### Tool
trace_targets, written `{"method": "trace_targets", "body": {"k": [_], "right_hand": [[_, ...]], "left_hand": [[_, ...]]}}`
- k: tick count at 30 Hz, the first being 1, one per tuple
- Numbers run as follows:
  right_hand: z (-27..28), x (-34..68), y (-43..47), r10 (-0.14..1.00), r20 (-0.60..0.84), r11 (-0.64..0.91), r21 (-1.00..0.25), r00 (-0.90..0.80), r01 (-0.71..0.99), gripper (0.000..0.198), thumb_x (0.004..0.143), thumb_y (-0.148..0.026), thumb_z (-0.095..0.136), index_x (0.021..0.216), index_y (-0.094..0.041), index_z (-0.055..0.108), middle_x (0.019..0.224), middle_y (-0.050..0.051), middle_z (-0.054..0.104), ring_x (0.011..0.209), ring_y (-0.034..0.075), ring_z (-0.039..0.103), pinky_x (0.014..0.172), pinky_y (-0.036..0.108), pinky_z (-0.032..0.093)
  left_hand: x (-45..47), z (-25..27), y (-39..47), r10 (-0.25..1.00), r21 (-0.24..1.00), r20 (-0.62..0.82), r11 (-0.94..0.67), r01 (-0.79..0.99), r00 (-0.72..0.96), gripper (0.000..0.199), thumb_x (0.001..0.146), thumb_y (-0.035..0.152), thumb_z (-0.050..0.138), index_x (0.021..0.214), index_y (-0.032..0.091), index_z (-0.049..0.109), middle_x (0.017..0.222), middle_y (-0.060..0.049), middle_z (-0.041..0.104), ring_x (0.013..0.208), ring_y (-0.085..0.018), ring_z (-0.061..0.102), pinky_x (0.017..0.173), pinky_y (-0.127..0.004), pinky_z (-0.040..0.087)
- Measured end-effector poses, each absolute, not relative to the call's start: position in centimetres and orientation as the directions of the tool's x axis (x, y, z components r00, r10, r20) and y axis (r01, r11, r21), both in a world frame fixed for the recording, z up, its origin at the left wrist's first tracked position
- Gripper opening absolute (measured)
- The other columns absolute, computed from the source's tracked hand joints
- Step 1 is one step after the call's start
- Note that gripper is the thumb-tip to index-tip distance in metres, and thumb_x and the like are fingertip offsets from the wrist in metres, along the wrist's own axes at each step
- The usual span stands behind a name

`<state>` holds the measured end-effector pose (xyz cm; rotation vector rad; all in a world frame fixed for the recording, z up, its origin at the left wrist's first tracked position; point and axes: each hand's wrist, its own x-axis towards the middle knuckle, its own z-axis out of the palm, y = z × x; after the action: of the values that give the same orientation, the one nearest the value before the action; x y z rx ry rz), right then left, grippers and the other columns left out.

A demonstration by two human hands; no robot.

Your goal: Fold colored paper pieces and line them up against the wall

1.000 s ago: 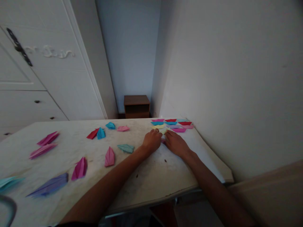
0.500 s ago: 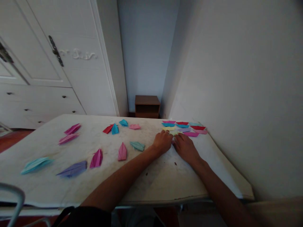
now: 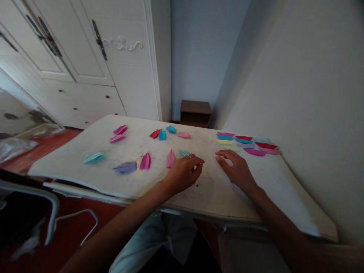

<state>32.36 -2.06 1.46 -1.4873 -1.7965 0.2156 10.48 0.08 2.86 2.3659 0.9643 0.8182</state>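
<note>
The pale green folded paper boat lies on the desk at the near edge of a close-set group, just beyond the fingertips of my right hand. That hand is half open, thumb and forefinger parted, with nothing between them, and it looks to be just above the desktop. My left hand, a ring on one finger, is loosely curled, a gap showing inside the bent fingers; it looks empty too. It partly covers a teal folded paper, and I cannot tell whether the two touch.

Around the pale green boat sit the others of the group: a yellow boat just behind it, a lilac boat and a magenta boat to its right, with blue, red and pink ones close by.

Left of my hands, more folded papers are spread about. A pink folded paper points away from me near my left hand; further left are a lavender piece and a turquoise piece. Past the desk stand a small brown cabinet and a white wardrobe.
</note>
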Motion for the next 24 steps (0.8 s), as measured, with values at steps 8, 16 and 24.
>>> {"method": "trace_targets", "body": {"k": [8, 16, 24], "right_hand": [[3.8, 23.9, -1.0, 0.895, 0.352, 0.443, -0.625, -0.274, 0.643, 0.022, 0.089, -0.035, 0.054, 0.097, -0.022, 0.07, 0.093, 0.006, 0.071, 0.081, 0.021, 0.063, 0.076, 0.035, 0.051], [4.1, 16.1, 2.6, 0.814, 0.304, 0.563, -0.624, -0.495, 0.542, 0.024, 0.088, -0.029, 0.054, 0.103, -0.02, 0.07, 0.086, 0.005, 0.069, 0.071, 0.017, 0.06, 0.065, 0.029, 0.048], [4.5, 8.7, 7.7, 0.82, 0.347, 0.54, -0.731, -0.455, 0.416, 0.022, 0.083, -0.02, 0.057, 0.1, -0.018, 0.071, 0.087, 0.005, 0.072, 0.072, 0.016, 0.063, 0.066, 0.029, 0.048]], "left_hand": [[1.9, 1.5, -1.4, 0.814, 0.732, 0.242, -0.51, 0.451, 0.528, 0.022, 0.088, 0.022, 0.052, 0.097, 0.018, 0.072, 0.085, -0.006, 0.071, 0.072, -0.015, 0.062, 0.071, -0.026, 0.048], [-2.4, 0.5, -0.4, 0.891, 0.669, 0.35, -0.454, 0.588, 0.289, 0.02, 0.086, 0.019, 0.05, 0.089, 0.016, 0.07, 0.076, -0.004, 0.067, 0.068, -0.015, 0.059, 0.067, -0.026, 0.043], [-3.6, 0.5, 0.5, 0.963, 0.92, 0.268, -0.254, 0.299, -0.005, 0.019, 0.084, 0.026, 0.052, 0.081, 0.015, 0.067, 0.062, 0.001, 0.06, 0.054, -0.011, 0.05, 0.052, -0.022, 0.035]]}}
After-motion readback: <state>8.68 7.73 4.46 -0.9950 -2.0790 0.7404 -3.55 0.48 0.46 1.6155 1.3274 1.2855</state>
